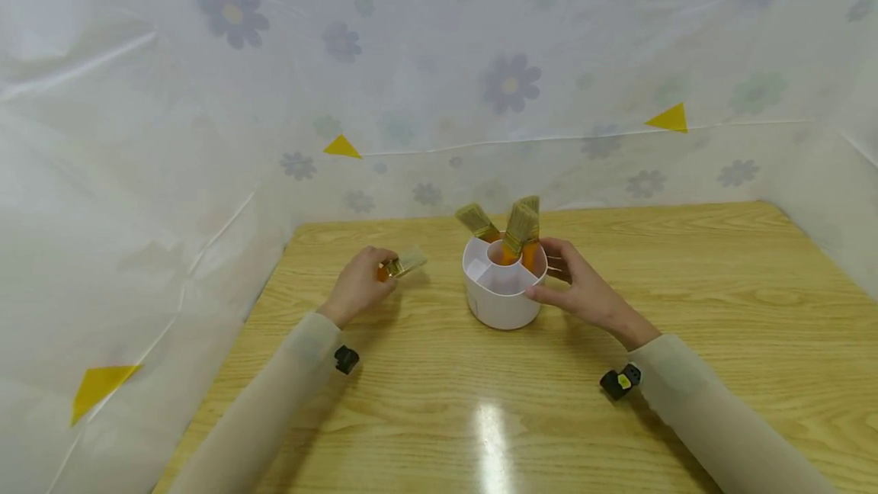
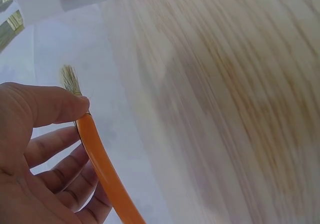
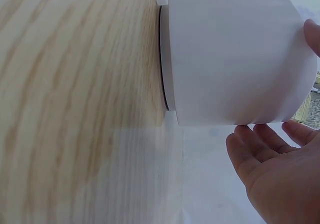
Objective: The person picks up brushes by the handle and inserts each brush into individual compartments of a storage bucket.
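Note:
My left hand (image 1: 360, 286) pinches a paintbrush (image 2: 102, 164) with an orange handle between thumb and fingers, just below its pale bristles. It is left of a white round desk organizer (image 1: 504, 307) and apart from it. My right hand (image 1: 583, 292) grips the organizer's right side, thumb at the front rim and fingers round the back; in the right wrist view the fingertips touch its smooth wall (image 3: 235, 58). Paintbrushes (image 1: 520, 226) stand bristles up in the organizer, and one brush (image 1: 476, 219) leans out to the left. The front compartments show no brushes.
The organizer stands upright on a wood-grain table (image 1: 439, 395). White flowered sheeting (image 1: 425, 59) rises behind the table and along its sides. Yellow triangular patches (image 1: 668, 119) mark the sheeting. Small black devices (image 1: 620, 381) are worn at both wrists.

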`<state>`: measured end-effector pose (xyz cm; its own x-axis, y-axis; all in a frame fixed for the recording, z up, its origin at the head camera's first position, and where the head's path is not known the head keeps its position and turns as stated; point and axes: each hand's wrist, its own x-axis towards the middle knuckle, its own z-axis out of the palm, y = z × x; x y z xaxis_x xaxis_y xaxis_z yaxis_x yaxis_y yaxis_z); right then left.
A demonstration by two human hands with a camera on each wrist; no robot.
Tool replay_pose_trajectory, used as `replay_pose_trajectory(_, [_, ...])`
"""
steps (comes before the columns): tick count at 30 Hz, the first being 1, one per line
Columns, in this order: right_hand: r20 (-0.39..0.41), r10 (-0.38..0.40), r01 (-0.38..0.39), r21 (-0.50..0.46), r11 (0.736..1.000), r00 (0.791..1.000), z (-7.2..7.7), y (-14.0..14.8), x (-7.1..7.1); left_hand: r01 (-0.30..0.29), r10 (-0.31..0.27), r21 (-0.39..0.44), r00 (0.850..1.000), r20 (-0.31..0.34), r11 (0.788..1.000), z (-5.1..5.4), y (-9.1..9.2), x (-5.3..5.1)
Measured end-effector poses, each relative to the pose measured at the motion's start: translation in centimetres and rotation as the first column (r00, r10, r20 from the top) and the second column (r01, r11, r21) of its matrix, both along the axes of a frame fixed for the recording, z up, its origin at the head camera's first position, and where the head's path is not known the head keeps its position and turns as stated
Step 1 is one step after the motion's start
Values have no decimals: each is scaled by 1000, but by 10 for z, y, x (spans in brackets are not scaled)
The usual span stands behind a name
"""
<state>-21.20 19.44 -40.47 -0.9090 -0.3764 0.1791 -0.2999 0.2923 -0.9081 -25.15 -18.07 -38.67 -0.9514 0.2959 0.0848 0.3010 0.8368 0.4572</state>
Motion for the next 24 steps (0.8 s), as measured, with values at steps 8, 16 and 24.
replay_pose_trajectory(8, [-2, 0, 0, 6, 1000, 1000, -3, 1, -1, 29, -28, 31, 999, -21, 999, 2, 6, 6])
replay_pose_trajectory(16, [-5, -3, 3, 6, 1000, 1000, -2, 1, -1, 42, -40, 47, 998, -47, 998, 6, 11, 9])
replay_pose_trajectory(24, [-8, 1, -1, 1, 1000, 1000, -3, 1, -1, 51, -47, 57, 996, -78, 997, 11, 16, 13])
